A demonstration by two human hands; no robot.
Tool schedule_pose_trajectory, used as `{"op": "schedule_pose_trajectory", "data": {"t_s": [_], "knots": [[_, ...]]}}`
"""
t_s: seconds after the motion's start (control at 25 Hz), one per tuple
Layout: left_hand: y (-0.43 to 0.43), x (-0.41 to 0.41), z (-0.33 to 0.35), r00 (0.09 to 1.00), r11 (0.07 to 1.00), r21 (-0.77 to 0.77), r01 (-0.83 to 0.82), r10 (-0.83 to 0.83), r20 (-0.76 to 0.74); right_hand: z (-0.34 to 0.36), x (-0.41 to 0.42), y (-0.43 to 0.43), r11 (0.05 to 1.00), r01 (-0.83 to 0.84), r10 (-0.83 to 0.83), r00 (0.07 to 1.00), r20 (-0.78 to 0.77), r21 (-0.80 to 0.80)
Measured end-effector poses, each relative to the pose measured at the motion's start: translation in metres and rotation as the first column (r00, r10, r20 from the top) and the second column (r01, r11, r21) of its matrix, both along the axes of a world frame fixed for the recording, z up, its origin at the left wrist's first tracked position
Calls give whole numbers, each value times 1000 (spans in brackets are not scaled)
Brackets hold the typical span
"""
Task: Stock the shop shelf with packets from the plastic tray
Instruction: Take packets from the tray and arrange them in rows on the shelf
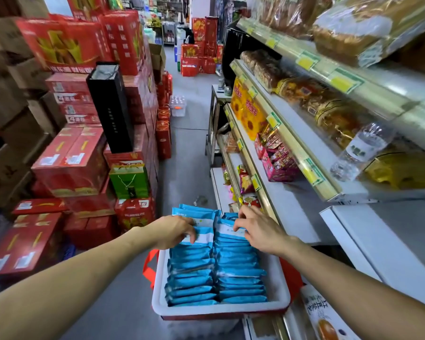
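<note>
A white plastic tray (220, 307) stands low in front of me, filled with two rows of blue packets (216, 273) set on edge. My left hand (174, 230) reaches into the far end of the left row, its fingers curled over a blue and white packet (203, 235). My right hand (254, 229) is at the far end of the right row and pinches the top of a packet (231, 232) there. The shop shelf (287, 204) runs along the right, its white board partly bare beside the tray.
Red gift cartons (69, 153) are stacked high on the left, with a black box (111, 106) and a green bag (129, 179) among them. Snack packets and bread fill the upper shelves at right. A water bottle (361, 150) lies on one shelf. The grey aisle floor runs ahead.
</note>
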State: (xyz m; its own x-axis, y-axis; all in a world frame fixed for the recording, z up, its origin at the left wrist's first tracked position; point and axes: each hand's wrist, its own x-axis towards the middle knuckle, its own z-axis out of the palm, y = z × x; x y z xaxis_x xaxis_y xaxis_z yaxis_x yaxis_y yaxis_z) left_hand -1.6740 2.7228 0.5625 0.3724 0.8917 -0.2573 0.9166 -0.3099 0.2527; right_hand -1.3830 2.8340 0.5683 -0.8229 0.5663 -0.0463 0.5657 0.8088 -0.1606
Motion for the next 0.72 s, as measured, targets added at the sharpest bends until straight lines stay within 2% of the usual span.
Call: {"op": "schedule_pose_trajectory", "data": {"t_s": [0.16, 0.32, 0.52, 0.6, 0.72], "knots": [[12, -7, 21, 997, 1000, 26, -10, 7, 82, 0, 2, -6, 996, -83, 81, 990, 118, 10], [38, -22, 68, 990, 997, 77, -31, 20, 142, 36, 2, 10, 996, -52, 65, 978, 196, -72], [97, -25, 189, 963, 990, 128, -59, 22, 269, 186, 12, 41, 992, 79, -64, 986, 153, -95], [123, -13, 253, 943, 982, 184, -39, -25, 332, 262, 26, 50, 991, 130, -125, 985, 116, -34], [157, 25, 338, 862, 971, 237, -37, -89, 500, 356, 59, 63, 980, 190, -192, 981, 40, 54]]}}
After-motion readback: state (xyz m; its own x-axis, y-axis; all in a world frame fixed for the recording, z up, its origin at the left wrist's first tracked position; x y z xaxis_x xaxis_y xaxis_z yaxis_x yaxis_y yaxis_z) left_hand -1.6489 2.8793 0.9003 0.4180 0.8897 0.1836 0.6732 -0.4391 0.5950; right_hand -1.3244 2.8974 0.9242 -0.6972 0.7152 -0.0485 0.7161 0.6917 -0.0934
